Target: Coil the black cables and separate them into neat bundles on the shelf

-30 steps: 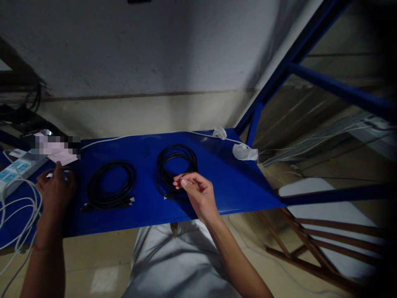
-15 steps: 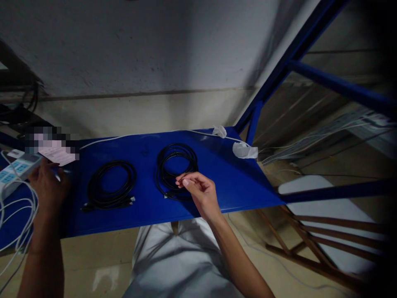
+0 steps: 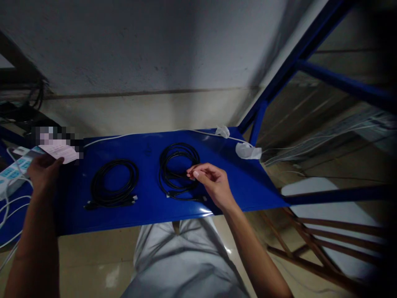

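My left hand (image 3: 45, 171) is beside the power strip (image 3: 15, 171). Its thumb reaches the lower edge of a pink printed paper (image 3: 63, 152), apart from the partly hidden fingers; I see nothing held in it. My right hand (image 3: 214, 182) is closed in a pinch above the right-hand black coiled cable (image 3: 166, 182). Whatever its fingertips hold, if anything, is too small to make out. Another black coiled cable (image 3: 94, 178) lies on the blue table (image 3: 149, 182) between the hands, its connector ends toward the front edge.
A white cord (image 3: 124, 135) runs along the table's back edge to crumpled white wrapping (image 3: 248, 151) at the right. Loose white cables (image 3: 18, 203) hang near the power strip. Blue metal framing (image 3: 260, 111) rises at the right, with a wooden chair (image 3: 335, 231) beyond.
My left hand has shifted slightly up and left toward the paper; a blurred pale spot by its fingers no longer shows. My right hand has moved a little right, uncovering a connector end.
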Tool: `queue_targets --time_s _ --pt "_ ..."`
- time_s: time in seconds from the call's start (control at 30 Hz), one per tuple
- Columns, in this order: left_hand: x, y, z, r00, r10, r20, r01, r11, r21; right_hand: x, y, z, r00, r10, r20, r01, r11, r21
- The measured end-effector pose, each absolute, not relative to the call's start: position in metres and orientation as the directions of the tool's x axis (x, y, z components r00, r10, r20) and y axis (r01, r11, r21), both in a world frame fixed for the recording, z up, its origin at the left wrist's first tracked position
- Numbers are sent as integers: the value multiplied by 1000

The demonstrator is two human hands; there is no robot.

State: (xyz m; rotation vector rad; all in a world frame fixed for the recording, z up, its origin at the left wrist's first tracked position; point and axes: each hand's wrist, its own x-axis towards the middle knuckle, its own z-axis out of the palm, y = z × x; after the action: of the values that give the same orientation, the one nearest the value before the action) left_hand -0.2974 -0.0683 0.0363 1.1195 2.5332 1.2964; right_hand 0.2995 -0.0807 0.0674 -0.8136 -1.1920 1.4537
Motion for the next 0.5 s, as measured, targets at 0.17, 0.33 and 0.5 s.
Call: queue_targets --time_s 0.17,0.33,0.5 --pt "-302 -56 27 -845 487 220 383 265 885 310 -24 90 -361 907 217 -250 129 -959" --pt "-299 -44 21 -889 414 196 264 113 958 309 47 82 -320 913 255 -305 155 -940" --pt "-285 -48 30 -897 415 153 201 74 977 315 72 48 -82 982 169 -425 119 -897"
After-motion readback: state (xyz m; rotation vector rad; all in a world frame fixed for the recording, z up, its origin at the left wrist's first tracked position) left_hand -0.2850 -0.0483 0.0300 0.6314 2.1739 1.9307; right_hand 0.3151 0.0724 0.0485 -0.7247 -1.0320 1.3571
